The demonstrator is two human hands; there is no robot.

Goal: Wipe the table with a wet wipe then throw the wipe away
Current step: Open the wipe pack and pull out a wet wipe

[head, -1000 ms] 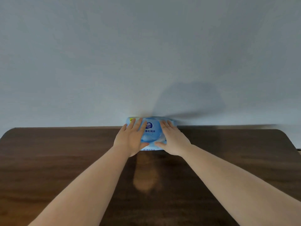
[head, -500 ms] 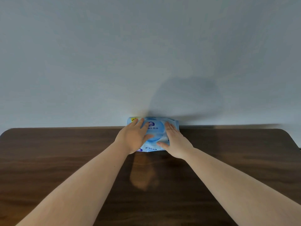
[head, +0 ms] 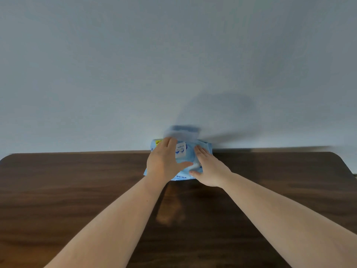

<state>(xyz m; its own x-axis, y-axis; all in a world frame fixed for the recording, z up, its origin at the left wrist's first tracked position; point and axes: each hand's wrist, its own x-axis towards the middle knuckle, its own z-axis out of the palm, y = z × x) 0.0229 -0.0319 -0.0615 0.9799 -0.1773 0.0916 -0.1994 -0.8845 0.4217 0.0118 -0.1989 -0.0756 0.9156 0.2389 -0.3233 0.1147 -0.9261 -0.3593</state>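
Note:
A light blue pack of wet wipes (head: 188, 160) lies at the far edge of the dark wooden table (head: 77, 190), against the wall. Its plastic lid (head: 183, 132) stands flipped up and looks blurred. My left hand (head: 164, 165) grips the pack's left side, its fingers up by the raised lid. My right hand (head: 209, 170) presses flat on the pack's right side, fingers spread. The pack's opening shows a white sticker between my hands. No loose wipe is visible.
A plain pale wall (head: 173, 64) rises directly behind the table. The table's rounded far corners show at left (head: 11, 157) and right (head: 336, 157). A lighter reflection (head: 170, 209) lies on the wood between my forearms.
The pack's lid has swung up and open. My left hand's fingers rose toward the lid, while my right hand stayed pressed on the pack.

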